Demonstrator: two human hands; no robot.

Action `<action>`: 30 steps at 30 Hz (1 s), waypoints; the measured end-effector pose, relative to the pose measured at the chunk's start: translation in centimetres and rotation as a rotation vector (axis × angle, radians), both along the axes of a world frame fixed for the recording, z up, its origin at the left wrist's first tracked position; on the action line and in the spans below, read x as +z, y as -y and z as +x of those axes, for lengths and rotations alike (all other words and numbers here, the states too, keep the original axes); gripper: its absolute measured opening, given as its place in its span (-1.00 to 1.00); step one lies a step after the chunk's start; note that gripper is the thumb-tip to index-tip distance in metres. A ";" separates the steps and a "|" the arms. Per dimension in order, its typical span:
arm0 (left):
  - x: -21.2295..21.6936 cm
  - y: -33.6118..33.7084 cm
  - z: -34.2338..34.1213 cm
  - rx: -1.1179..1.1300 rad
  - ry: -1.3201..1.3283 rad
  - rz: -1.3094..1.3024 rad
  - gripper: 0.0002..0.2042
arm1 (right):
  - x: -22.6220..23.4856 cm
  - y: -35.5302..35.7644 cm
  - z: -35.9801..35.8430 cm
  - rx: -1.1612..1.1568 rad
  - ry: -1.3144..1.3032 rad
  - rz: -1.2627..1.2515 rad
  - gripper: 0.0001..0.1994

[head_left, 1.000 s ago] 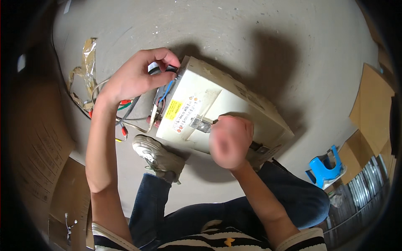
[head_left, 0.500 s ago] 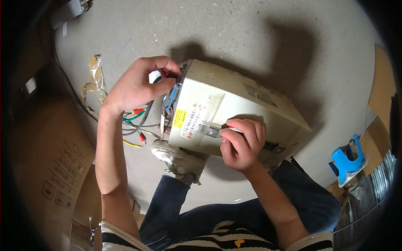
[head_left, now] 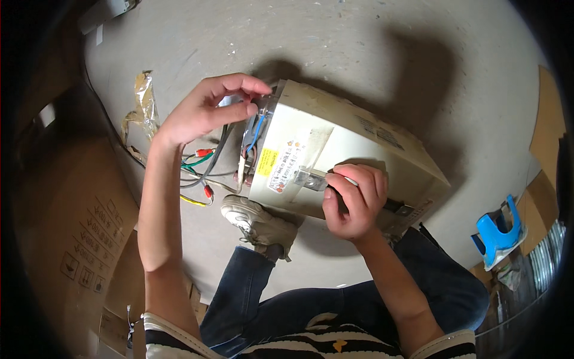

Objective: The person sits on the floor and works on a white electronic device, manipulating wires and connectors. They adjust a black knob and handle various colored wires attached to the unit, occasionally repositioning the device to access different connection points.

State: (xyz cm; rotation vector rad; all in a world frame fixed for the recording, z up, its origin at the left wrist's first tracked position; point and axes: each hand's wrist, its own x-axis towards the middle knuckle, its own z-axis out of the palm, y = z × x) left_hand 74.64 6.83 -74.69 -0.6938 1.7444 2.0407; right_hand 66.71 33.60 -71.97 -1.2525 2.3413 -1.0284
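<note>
A cream metal box (head_left: pixel 323 149) rests on the floor, a yellow label and a white sticker on its upper face. My right hand (head_left: pixel 357 200) is wrapped round the black carrying handle (head_left: pixel 342 192), whose near-left end sits in a shiny metal bracket (head_left: pixel 311 179). At the box's left end, my left hand (head_left: pixel 206 113) has its thumb and fingers apart, the fingertips by the upper edge of the wired end panel (head_left: pixel 267 107). Blue wire (head_left: pixel 256 134) and brown wires run down that panel. Part of it is hidden behind the left thumb.
Loose leads with red clips (head_left: pixel 205 153) lie left of the box. Crumpled tape (head_left: pixel 144 99) is beyond them. A large cardboard carton (head_left: pixel 78 221) stands at left, with a blue plastic piece (head_left: pixel 497 236) and more cardboard (head_left: pixel 547 125) at right. My shoe (head_left: pixel 251 218) is against the box's near-left corner.
My left thumb and fingers have spread and the fingers have straightened. The right hand keeps its hold on the handle. The view has shifted slightly.
</note>
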 end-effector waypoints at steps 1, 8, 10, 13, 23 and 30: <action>0.0 0.1 0.4 0.035 0.012 0.022 -0.73 | 0.0 0.1 -0.2 0.006 -0.003 0.002 -0.73; -0.1 -2.3 4.8 0.301 0.135 -0.244 -0.90 | 0.1 -0.1 -0.1 0.027 -0.014 0.032 -0.75; 0.7 -3.8 5.4 0.403 0.065 -0.229 -0.90 | 0.1 -0.2 0.0 0.028 -0.021 0.040 -0.75; 0.8 -4.3 4.2 0.423 -0.002 -0.168 -0.89 | 0.2 -0.1 -0.1 0.038 -0.032 0.054 -0.75; -2.0 -0.5 1.3 0.049 -0.127 0.126 -0.81 | 0.1 0.1 -0.3 0.014 -0.007 0.020 -0.76; -1.3 -0.5 0.4 -0.171 -0.128 -0.085 -0.83 | 0.4 -0.4 -0.6 0.000 -0.017 0.074 -0.77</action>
